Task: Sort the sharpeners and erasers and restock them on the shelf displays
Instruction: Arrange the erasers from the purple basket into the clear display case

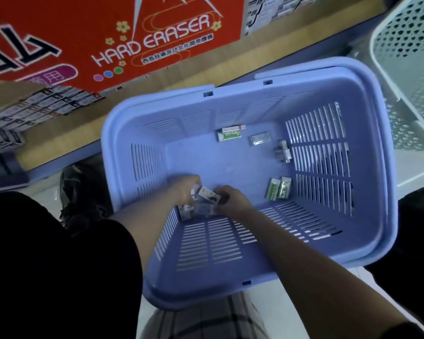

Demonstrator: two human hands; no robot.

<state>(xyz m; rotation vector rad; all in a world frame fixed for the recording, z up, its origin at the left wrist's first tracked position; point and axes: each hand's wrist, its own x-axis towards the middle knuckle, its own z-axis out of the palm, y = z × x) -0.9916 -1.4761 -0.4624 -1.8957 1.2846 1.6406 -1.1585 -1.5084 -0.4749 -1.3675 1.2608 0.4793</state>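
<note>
Lavender plastic basket (206, 289), slotted walls, set before a wooden shelf (230, 64); contents: small wrapped erasers in loose groups. Left hand (185, 189): inside the basket at its near-left corner, fingers curled around a bundle of packets (202, 192), white with dark printing. Right hand (234, 200): just beside the left, fingers bent onto the same bundle and pinching a packet at its edge; the finer grip is blurred. Further packets lie under both hands against the near wall. Far pair (230, 134): two erasers, one white and red, one white and green, touching, close to the far wall. Silver-wrapped eraser (260, 139): just right of that pair, flat on the basket bottom. Right-wall erasers (283, 151): a small grey-white cluster against the right wall, count unclear. Green pair (278, 188): two packets side by side, near the right wall, apart from the hands. Red carton (108, 33): lettered HARD ERASER, standing on the shelf. Shelf stock (34, 104): rows of small printed packs, left of the basket and below the carton. White perforated basket (406, 57): at the right, beside the lavender one.
</note>
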